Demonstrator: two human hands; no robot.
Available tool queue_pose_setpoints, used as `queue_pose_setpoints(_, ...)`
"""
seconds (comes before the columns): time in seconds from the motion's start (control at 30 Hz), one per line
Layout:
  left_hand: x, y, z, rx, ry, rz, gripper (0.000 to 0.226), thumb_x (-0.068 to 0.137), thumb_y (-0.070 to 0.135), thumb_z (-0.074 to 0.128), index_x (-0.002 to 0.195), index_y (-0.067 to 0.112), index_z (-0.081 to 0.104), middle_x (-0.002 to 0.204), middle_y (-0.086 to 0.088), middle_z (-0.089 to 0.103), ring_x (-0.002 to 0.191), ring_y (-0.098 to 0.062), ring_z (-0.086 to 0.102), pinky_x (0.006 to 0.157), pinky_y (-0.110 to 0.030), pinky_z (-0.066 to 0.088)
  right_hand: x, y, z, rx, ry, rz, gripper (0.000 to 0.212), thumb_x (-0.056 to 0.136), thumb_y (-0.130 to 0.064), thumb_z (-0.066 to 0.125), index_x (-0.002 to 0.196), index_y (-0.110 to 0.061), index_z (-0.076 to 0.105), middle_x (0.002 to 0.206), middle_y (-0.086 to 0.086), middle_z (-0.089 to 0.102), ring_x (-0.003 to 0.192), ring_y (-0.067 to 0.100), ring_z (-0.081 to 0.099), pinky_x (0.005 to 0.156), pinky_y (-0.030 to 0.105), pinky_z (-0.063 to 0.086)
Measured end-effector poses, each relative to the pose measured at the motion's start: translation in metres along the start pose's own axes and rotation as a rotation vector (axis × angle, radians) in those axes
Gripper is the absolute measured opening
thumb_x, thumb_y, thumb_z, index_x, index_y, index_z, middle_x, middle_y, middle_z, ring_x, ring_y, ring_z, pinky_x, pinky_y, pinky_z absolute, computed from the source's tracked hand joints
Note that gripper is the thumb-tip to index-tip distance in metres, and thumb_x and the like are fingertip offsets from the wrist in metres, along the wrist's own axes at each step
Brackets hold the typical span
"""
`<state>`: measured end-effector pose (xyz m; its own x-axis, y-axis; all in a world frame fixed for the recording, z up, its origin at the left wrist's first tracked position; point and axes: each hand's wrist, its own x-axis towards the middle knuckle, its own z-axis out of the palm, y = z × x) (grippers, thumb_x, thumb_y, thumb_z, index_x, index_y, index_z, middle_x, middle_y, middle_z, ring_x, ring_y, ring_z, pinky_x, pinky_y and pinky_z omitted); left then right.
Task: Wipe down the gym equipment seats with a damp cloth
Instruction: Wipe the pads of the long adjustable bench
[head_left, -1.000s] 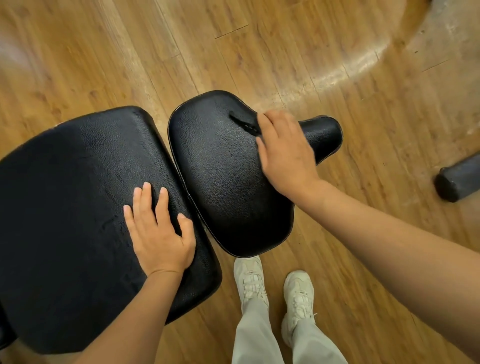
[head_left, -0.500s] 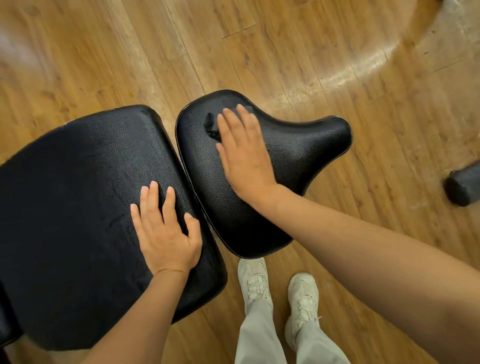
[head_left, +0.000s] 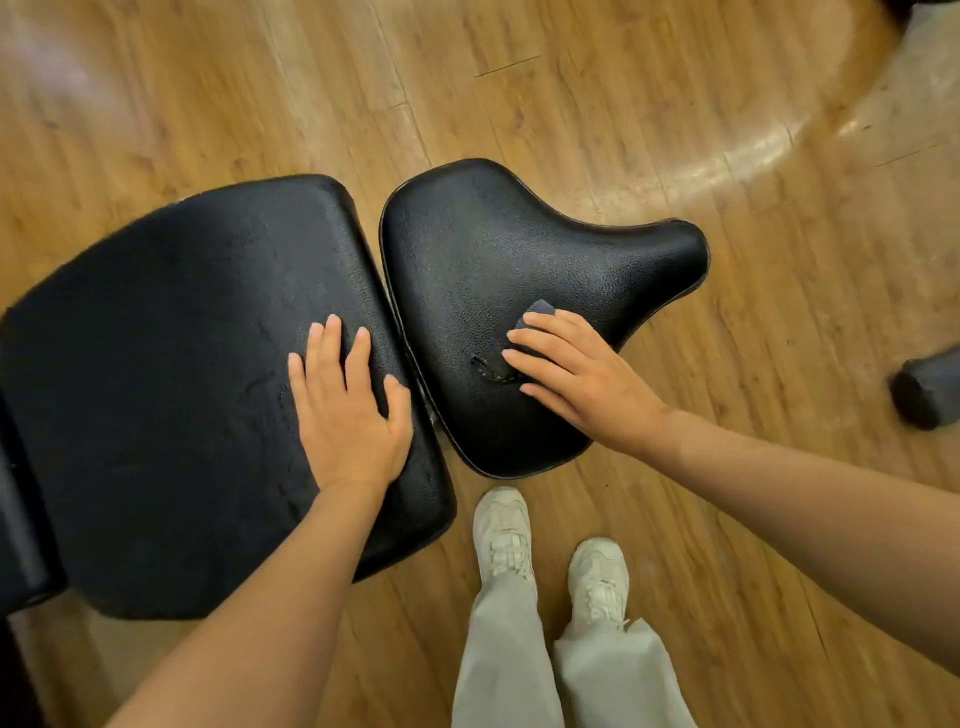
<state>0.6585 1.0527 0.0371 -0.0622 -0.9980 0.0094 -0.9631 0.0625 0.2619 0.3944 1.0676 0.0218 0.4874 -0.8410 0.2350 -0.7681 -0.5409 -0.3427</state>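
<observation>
Two black padded seats stand side by side over a wooden floor. The large back pad (head_left: 171, 364) is on the left, and my left hand (head_left: 348, 405) rests flat on its right part with straight fingers. The smaller saddle-shaped seat (head_left: 519, 249) is on the right. My right hand (head_left: 582, 379) presses a dark cloth (head_left: 537, 312) flat onto that seat's near half; only a corner of the cloth shows past my fingertips. A small tear (head_left: 491, 371) marks the seat just left of my right fingers.
My two feet in white shoes (head_left: 504, 535) stand on the wooden floor (head_left: 675, 104) just below the seats. A black padded roller end (head_left: 927, 389) sticks in at the right edge. A black frame part (head_left: 21, 519) runs along the left edge.
My right hand has slid the cloth from the seat's far left area back toward me, onto its near half. My left hand has stayed on the back pad.
</observation>
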Motion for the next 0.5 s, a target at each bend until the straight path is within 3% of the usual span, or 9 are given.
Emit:
queue_pose_setpoints(0.2,0.000,0.002,-0.017,0.041,-0.147,0.035,0.056,0.101,0.032,0.039,0.147,0.001,0.041,0.158,-0.021,0.031,0.150,-0.034,0.022,0.124,-0.048,0.011,0.020,-0.003,-0.001,-0.190,0.082,-0.076,0.021,0.103,-0.023,0.057,0.104,-0.008,0.071,0.111,0.010,0.068,0.107,0.031,0.061,0.094,0.045,0.046)
queue_pose_setpoints(0.4,-0.023,0.021,-0.056,0.066,-0.194,0.081,0.049,0.100,0.028,0.048,0.140,0.000,0.049,0.142,-0.018,0.052,0.136,-0.033,0.045,0.120,-0.047,0.026,0.041,-0.006,-0.031,-0.232,-0.051,-0.138,0.030,0.103,-0.033,0.046,0.096,-0.012,0.067,0.097,0.008,0.065,0.090,0.030,0.063,0.081,0.041,0.042)
queue_pose_setpoints(0.5,-0.045,0.034,-0.085,0.110,-0.174,0.120,0.053,0.096,0.034,0.037,0.131,0.001,0.057,0.130,-0.016,0.060,0.124,-0.032,0.055,0.113,-0.049,0.036,0.041,-0.024,-0.063,-0.180,-0.133,-0.149,0.036,0.102,-0.036,0.042,0.095,-0.012,0.068,0.095,0.008,0.065,0.087,0.030,0.063,0.076,0.039,0.048)
